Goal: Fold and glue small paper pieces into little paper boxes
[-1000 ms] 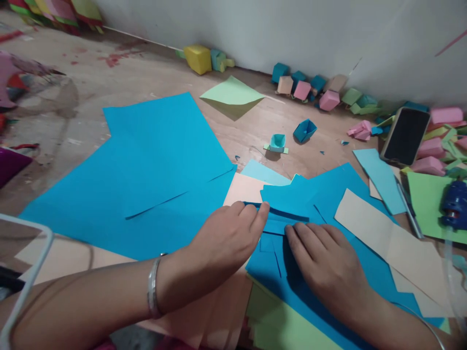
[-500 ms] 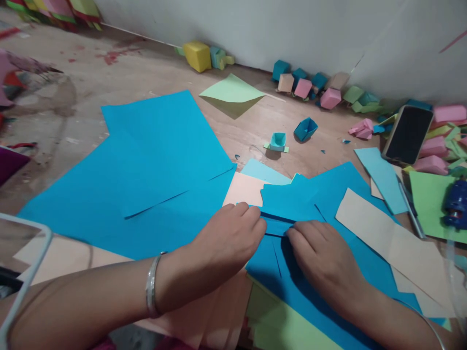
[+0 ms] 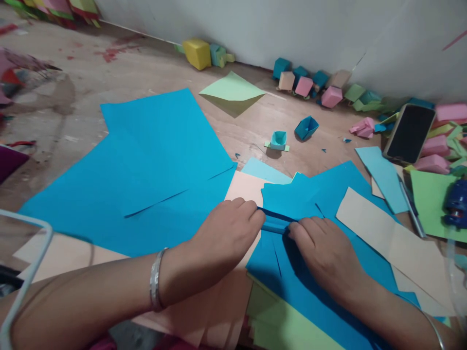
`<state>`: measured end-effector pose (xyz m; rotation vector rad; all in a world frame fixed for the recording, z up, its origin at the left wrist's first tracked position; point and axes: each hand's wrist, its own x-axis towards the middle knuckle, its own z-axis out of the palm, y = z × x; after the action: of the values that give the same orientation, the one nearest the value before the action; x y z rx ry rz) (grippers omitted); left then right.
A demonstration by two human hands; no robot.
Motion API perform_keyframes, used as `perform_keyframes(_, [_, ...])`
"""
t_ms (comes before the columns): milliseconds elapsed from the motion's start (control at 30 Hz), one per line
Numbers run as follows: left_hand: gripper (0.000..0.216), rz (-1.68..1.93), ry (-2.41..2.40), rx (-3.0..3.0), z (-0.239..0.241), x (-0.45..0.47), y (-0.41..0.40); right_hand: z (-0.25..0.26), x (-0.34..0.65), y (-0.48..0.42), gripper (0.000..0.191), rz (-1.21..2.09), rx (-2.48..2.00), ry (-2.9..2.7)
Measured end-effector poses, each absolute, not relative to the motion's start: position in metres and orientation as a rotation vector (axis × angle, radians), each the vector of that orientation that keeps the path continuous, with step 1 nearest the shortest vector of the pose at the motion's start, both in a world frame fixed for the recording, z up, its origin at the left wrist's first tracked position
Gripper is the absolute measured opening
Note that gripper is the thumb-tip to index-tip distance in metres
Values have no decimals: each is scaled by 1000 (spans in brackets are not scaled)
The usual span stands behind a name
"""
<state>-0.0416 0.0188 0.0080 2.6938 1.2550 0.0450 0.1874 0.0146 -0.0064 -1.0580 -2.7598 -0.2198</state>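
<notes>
A narrow strip of blue paper (image 3: 275,228) stretches between my two hands, folded along its near edge. My left hand (image 3: 231,236), with a silver bangle on the wrist, pinches the strip's left end. At its right end, the closed fingers of my right hand (image 3: 326,255) grip it; the thumb is partly hidden. Beneath both hands lie blue paper sheets (image 3: 328,187), with peach sheets (image 3: 219,296) and pale green sheets (image 3: 288,321) under them. Left of the hands a large blue sheet (image 3: 153,155) is spread out.
Small folded paper boxes (image 3: 307,128) stand beyond my hands, with several more along the wall (image 3: 237,29). To the right are a phone (image 3: 410,133), a pen (image 3: 412,209), peach paper strips (image 3: 392,243) and a blue glue gun (image 3: 456,201). A white metal frame (image 3: 32,267) juts in at left.
The strip's near edge now looks folded over and thicker. My hands have shifted only slightly, still gripping both ends. The sheets and boxes stay where they were.
</notes>
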Motion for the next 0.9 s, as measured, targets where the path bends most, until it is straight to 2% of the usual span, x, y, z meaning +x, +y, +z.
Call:
perform_keyframes(333, [16, 85, 1490, 2559, 13, -44, 25, -13, 195, 17, 34, 14, -1265, -2669])
perform_keyframes(533, [18, 92, 1500, 2562, 15, -46, 29, -8, 194, 19, 29, 164, -1386, -2595])
perform_keyframes(700, [17, 10, 1514, 2488, 20, -52, 34, 1, 191, 17, 34, -3, -1291, -2669])
perform_keyframes(800, [16, 10, 1513, 2520, 22, -52, 33, 4, 188, 11, 28, -70, -1042, -2747])
perform_keyframes(900, [20, 73, 1493, 2661, 20, -49, 28, 4, 183, 7, 34, -171, -854, -2820])
